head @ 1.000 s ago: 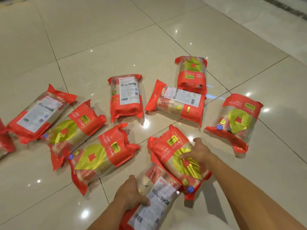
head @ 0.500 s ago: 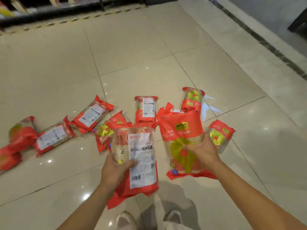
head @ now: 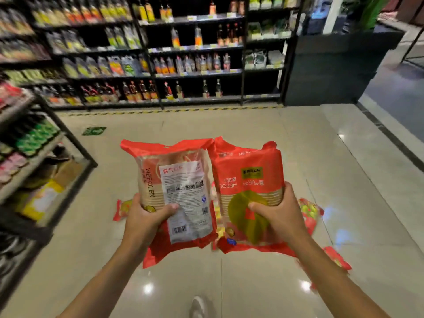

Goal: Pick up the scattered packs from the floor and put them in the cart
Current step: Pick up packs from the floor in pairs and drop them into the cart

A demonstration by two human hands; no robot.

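I hold two red packs upright side by side at chest height. My left hand [head: 146, 218] grips the left pack [head: 181, 180], whose white label side faces me. My right hand [head: 281, 214] grips the right pack [head: 249, 177], which shows its red front with a yellow-green diamond. Behind the held packs, parts of other red packs lie on the floor: one at the left [head: 121, 208], one at the right [head: 311, 211] and one lower right [head: 337, 258]. No cart is in view.
Dark shelves of bottles and pouches [head: 174, 65] line the far wall behind a yellow-black floor stripe. A shelf rack [head: 34, 157] with goods and a cardboard box stands at the left. A dark counter [head: 332, 72] is at the back right. My shoe tip [head: 198, 307] shows below.
I have lifted both packs from the floor and risen. The view has swung up from the floor tiles to the store shelves, and most scattered packs have dropped out of sight.
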